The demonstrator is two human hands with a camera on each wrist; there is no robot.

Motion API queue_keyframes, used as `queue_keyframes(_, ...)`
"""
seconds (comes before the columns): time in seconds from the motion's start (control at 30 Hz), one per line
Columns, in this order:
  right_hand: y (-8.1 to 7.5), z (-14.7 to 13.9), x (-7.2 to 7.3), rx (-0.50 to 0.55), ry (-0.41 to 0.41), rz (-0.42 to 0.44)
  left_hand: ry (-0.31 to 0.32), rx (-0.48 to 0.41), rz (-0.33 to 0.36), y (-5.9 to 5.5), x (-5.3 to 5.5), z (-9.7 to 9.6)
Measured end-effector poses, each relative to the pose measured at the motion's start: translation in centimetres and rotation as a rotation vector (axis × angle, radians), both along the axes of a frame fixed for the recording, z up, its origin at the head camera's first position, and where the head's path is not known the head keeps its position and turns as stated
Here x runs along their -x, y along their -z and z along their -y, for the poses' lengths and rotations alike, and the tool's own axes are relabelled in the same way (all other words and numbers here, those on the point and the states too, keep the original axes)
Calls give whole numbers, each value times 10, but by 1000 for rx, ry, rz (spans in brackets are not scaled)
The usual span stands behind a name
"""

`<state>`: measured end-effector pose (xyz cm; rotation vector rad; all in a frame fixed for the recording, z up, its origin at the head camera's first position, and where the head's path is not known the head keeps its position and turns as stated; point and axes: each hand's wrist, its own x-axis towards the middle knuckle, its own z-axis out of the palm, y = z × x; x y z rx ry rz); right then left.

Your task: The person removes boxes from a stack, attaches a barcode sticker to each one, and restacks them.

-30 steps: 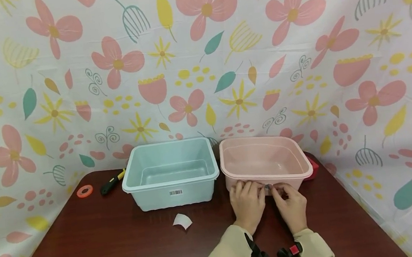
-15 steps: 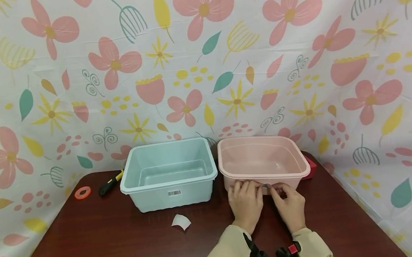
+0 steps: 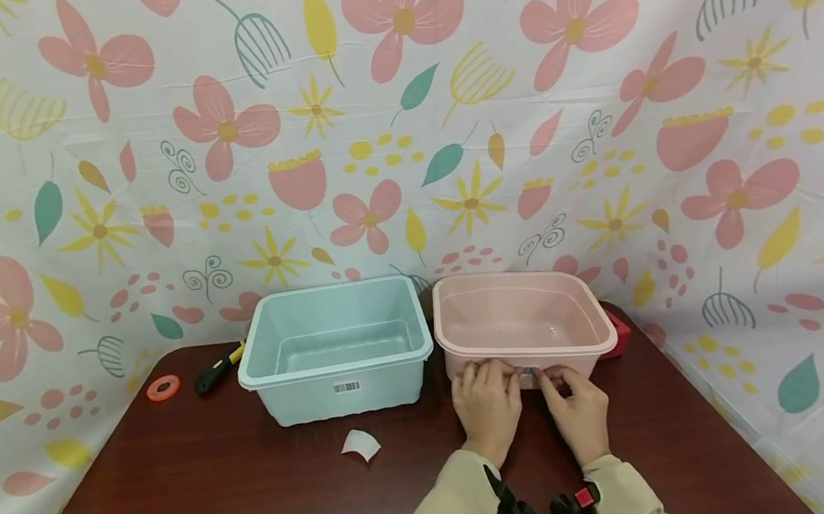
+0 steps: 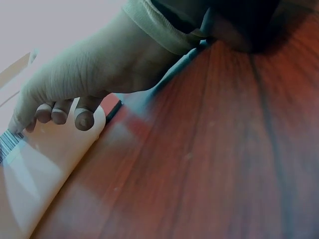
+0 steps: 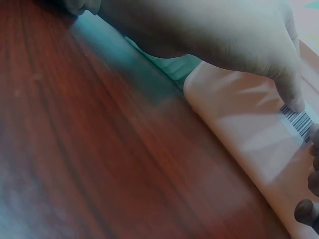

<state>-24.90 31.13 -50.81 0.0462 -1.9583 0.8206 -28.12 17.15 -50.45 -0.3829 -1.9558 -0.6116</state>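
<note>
A barcode sticker (image 3: pixel 526 371) lies on the front wall of the pink basin (image 3: pixel 580 345), below its rim. My left hand (image 3: pixel 484 404) is at the sticker's left, fingers against the wall. In the right wrist view, the left hand (image 5: pixel 224 40) has its thumb on one end of the barcode sticker (image 5: pixel 298 122). My right hand (image 3: pixel 579 415) touches the sticker's other end with its thumb. The left wrist view shows the right hand (image 4: pixel 94 64) with thumb down at the barcode and the other fingers loosely bent; part of the sticker is hidden.
A blue basin (image 3: pixel 337 372) with its own barcode stands at the left. In front of it lies a white paper scrap (image 3: pixel 360 444). An orange tape roll (image 3: pixel 163 388) and a green-and-yellow handled tool (image 3: pixel 219 371) are farther left. A red object (image 3: pixel 619 334) shows behind the pink basin.
The grey bit between my fingertips looks flatter now, and more of the barcode shows. Both hands stay at the same place on the pink basin. The head view has shifted slightly.
</note>
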Motion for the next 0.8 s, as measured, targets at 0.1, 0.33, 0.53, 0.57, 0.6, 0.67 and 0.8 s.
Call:
queue_keyframes(0.1, 0, 0, -1, 3, 5, 3, -6, -10, 9, 0, 0, 1)
queue_keyframes(0.33, 1, 0, -1, 10, 3, 40, 2, -20, 10, 0, 1, 3)
queue_keyframes(0.53, 2, 1, -3, 30, 23, 153, 8, -24, -10, 1, 1, 4)
queue_keyframes(0.57, 3, 2, -3, 32, 26, 163, 10, -26, -11, 1, 1, 4)
queue_keyframes(0.6, 3, 2, -3, 34, 27, 172, 11, -25, -9, 1, 0, 4)
queue_keyframes(0.67, 3, 2, -3, 37, 31, 181, 16, -23, -1, 1, -1, 4)
queue_keyframes(0.8, 3, 1, -3, 38, 31, 192, 32, -19, 26, 1, -2, 3)
